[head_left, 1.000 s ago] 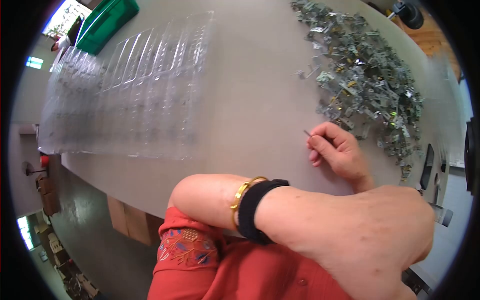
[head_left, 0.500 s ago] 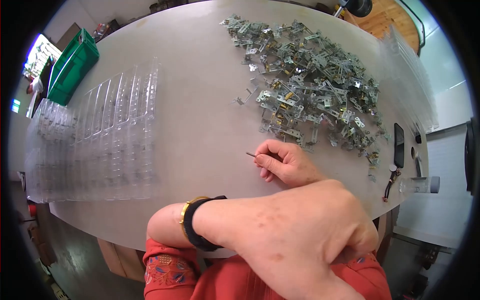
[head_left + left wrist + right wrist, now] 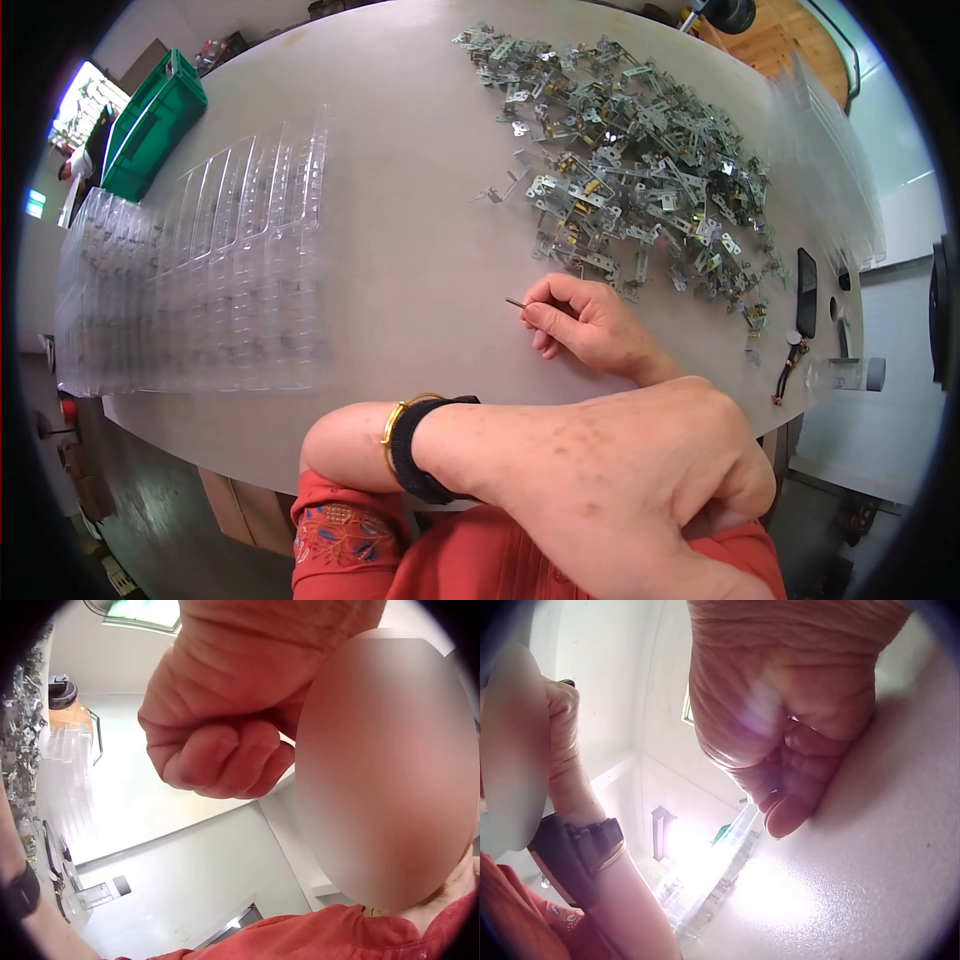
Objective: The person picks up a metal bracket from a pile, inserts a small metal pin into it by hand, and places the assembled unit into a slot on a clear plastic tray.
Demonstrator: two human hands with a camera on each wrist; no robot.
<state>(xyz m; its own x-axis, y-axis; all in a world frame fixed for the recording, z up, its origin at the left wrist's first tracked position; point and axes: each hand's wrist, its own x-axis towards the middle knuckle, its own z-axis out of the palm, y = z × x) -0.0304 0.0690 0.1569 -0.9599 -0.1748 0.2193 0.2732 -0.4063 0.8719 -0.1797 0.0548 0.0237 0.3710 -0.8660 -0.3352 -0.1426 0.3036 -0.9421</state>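
Note:
On the table, my right hand (image 3: 595,328) pinches a thin dark rod (image 3: 513,302) between thumb and curled forefinger, its tip pointing left. The right wrist view shows the side of this hand resting by the pale tabletop. My left hand (image 3: 690,465) is raised close to the head camera, its forearm crossing in front of the body. In the left wrist view its fingers (image 3: 225,761) are curled into a fist near the face, with nothing visible in it. Just beyond the right hand spreads a big heap of small metal brackets (image 3: 640,160), some with brass-coloured parts.
Stacked clear plastic trays (image 3: 235,270) lie at the left, with a green crate (image 3: 155,130) behind them. More clear plastic sheets (image 3: 830,170) stand at the right. A black phone (image 3: 806,292), a dark strap (image 3: 788,372) and a clear bottle (image 3: 845,374) lie along the right edge.
The head view has swung right, then slightly back, so the table contents shift in the picture. My right hand keeps pinching the rod, and my left arm stays raised across the body.

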